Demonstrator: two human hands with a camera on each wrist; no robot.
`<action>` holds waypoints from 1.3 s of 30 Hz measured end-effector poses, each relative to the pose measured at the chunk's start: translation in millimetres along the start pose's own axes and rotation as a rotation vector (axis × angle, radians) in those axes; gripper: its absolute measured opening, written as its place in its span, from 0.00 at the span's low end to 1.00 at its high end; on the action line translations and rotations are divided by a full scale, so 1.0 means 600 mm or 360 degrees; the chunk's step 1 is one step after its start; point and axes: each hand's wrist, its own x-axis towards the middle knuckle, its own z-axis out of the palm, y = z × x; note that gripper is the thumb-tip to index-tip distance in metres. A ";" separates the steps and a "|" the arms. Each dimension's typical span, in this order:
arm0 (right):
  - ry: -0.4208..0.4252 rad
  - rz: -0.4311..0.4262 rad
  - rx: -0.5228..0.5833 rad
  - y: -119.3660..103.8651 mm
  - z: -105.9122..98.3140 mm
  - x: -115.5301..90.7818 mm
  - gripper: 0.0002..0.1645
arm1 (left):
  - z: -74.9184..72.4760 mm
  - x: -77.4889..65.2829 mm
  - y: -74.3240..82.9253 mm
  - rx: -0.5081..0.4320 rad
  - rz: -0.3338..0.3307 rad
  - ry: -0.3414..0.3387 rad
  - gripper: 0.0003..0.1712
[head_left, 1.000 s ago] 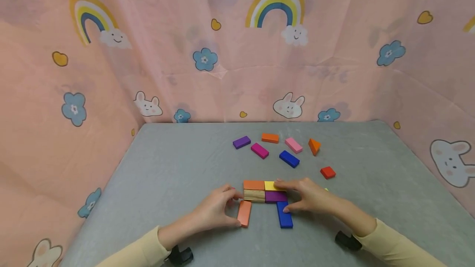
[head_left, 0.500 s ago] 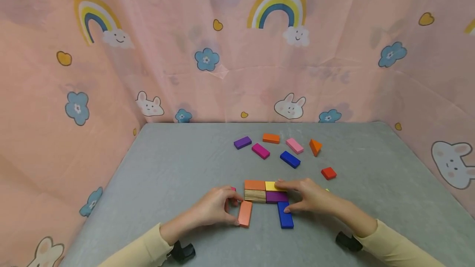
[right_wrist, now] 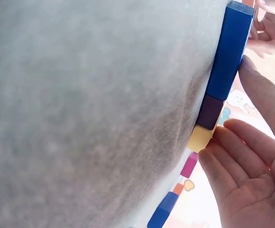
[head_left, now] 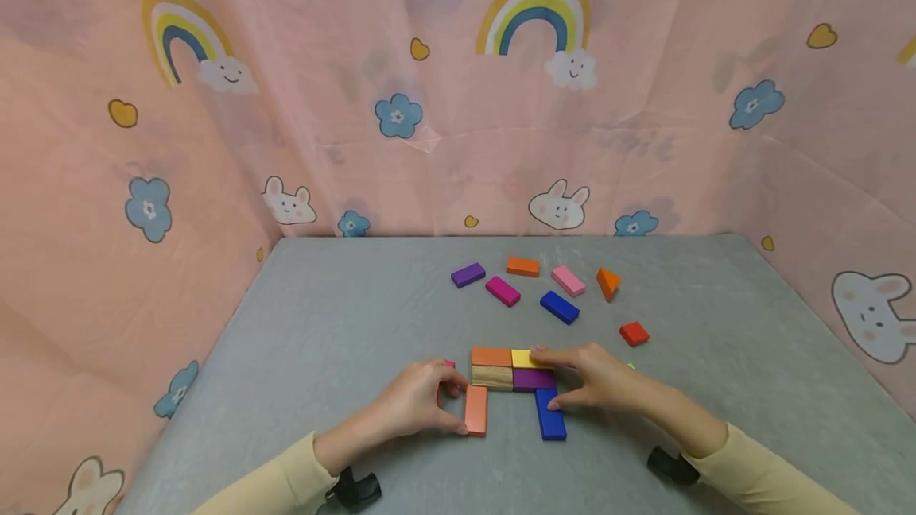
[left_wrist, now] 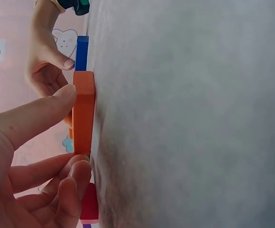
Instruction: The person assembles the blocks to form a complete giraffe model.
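Observation:
My left hand pinches a salmon-orange block lengthwise on the table, thumb at its near end and index finger at its far end. Its far end meets the lower left corner of a flat two-row group: an orange block and a yellow block behind, a wood-grain block and a purple block in front. A blue block extends toward me from the group's right side. My right hand touches the yellow block with the index finger and the blue one with the thumb.
Farther back lie loose blocks, among them a violet one, a magenta one, a second blue one and an orange triangle. A red piece lies at right. A pinkish-red block sits by my left fingers, partly hidden.
The salmon-orange block, pinched in my left hand, has shifted slightly right and turned straighter, so it now points nearly straight at me. My right hand keeps its place.

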 end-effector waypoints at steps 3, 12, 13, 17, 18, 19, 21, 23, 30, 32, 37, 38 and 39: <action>0.0008 0.0001 0.0000 0.001 0.001 0.000 0.41 | 0.001 0.001 0.001 -0.0001 -0.0024 0.0001 0.28; -0.0002 0.0008 0.0006 -0.001 0.001 -0.002 0.41 | 0.007 0.005 0.006 0.0062 -0.0030 0.0014 0.29; -0.0004 0.0007 0.0007 -0.001 0.001 -0.002 0.41 | 0.007 0.005 0.007 0.0072 -0.0032 0.0016 0.29; -0.0009 0.0013 0.0012 -0.001 0.001 -0.002 0.41 | 0.009 0.005 0.010 0.0096 -0.0045 0.0032 0.28; -0.0010 0.0015 0.0016 -0.001 0.000 -0.002 0.41 | 0.009 0.005 0.010 0.0098 -0.0046 0.0039 0.28; -0.0012 0.0017 0.0018 -0.001 0.000 -0.001 0.41 | 0.010 0.005 0.010 0.0097 -0.0049 0.0044 0.28; -0.0014 0.0019 0.0027 0.000 0.000 -0.001 0.42 | 0.010 0.005 0.010 0.0099 -0.0057 0.0048 0.27; -0.0016 0.0021 0.0028 0.001 0.001 0.000 0.42 | 0.009 0.005 0.010 0.0092 -0.0066 0.0043 0.27; -0.0020 0.0011 0.0028 -0.001 0.002 0.002 0.41 | 0.005 0.001 0.010 0.0106 -0.0075 0.0033 0.27; -0.0021 0.0001 0.0025 -0.002 0.002 0.003 0.41 | -0.004 0.000 0.009 0.0069 -0.0079 0.0041 0.27; -0.0019 -0.0011 0.0021 0.000 0.002 0.004 0.41 | -0.051 0.002 -0.009 -0.0063 0.0009 0.0242 0.25; -0.0015 -0.0009 0.0019 0.001 0.002 0.004 0.41 | -0.060 0.004 -0.016 -0.0079 0.0035 0.0288 0.25; -0.0013 -0.0006 0.0017 0.002 0.002 0.003 0.41 | -0.067 0.007 -0.023 -0.0081 0.0064 0.0328 0.25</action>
